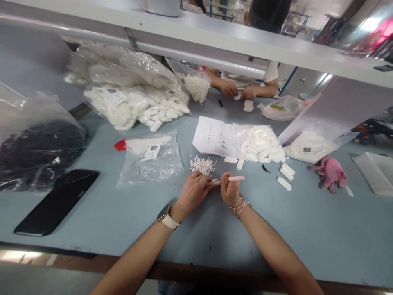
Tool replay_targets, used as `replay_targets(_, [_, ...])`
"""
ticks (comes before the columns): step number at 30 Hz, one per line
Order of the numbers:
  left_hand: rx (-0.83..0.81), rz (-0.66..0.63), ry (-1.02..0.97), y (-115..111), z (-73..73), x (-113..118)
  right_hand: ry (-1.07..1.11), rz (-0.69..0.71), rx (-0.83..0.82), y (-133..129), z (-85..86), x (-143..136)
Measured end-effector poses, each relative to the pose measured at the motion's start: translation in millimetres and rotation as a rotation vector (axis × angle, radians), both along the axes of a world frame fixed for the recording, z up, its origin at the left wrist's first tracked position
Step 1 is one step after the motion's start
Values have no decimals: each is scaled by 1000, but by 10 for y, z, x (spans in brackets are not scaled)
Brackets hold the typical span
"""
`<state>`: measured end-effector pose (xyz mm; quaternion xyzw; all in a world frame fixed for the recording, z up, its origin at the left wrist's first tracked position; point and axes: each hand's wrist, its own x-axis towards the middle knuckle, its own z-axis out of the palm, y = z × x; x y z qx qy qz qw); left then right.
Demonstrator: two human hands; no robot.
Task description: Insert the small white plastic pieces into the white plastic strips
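My left hand (194, 191), with a watch at the wrist, is closed on a small, narrow white plastic piece (216, 182). My right hand (229, 190), wearing thin bracelets, grips a pale pen-like tool (237, 178) whose rounded end sticks out to the right. Both hands meet at the plastic piece, and the tool's working tip is hidden by my fingers. Just beyond my left hand lies a pile of tiny white parts (202, 164). A clear bag of white plastic pieces (260, 143) rests farther back, partly on a printed sheet (215, 137). Several loose white pieces (284, 183) lie to the right.
Large bags of white parts (135, 102) fill the back left. A flattened clear bag (150, 159), a black tray (58, 200) and a bag of dark parts (39, 147) lie left. A pink cloth item (332, 174) sits right. Across the table, another person's hands (239, 90) hold a white piece under a shelf (196, 30).
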<state>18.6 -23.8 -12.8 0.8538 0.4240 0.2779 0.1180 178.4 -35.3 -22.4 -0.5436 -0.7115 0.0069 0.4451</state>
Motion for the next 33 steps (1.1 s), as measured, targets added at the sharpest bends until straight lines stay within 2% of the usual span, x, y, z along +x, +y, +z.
replay_targets(7, [-4, -1, -3, 4, -8, -2, 6, 63, -56, 12, -7, 3])
replay_targets(23, [-17, 0, 5, -3, 21, 6, -28, 38, -19, 24, 12, -10])
replay_targets(33, [-17, 53, -21, -11, 1, 14, -58, 14, -30, 55, 75, -53])
